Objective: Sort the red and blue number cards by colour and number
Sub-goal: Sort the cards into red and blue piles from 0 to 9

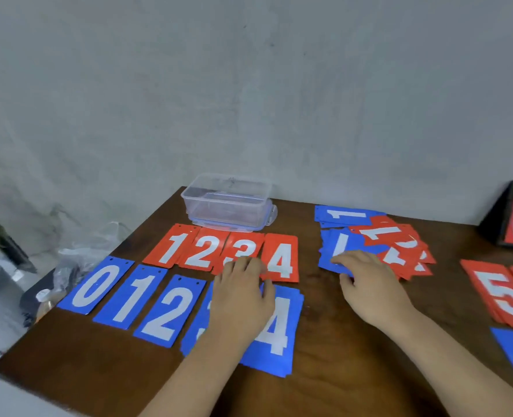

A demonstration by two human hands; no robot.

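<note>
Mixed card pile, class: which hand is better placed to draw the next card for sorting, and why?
Right. The right hand touches the mixed pile, fingers on a blue card; the left hand lies over the blue 3 card, apart from it.

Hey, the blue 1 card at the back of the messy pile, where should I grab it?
Pinch the blue 1 card at its bare left short edge, coming from the left. It lies flat and the red cards overlap its right end, so pulling from there would likely drag them. Lift the left edge first, then slide it out leftward.
</note>
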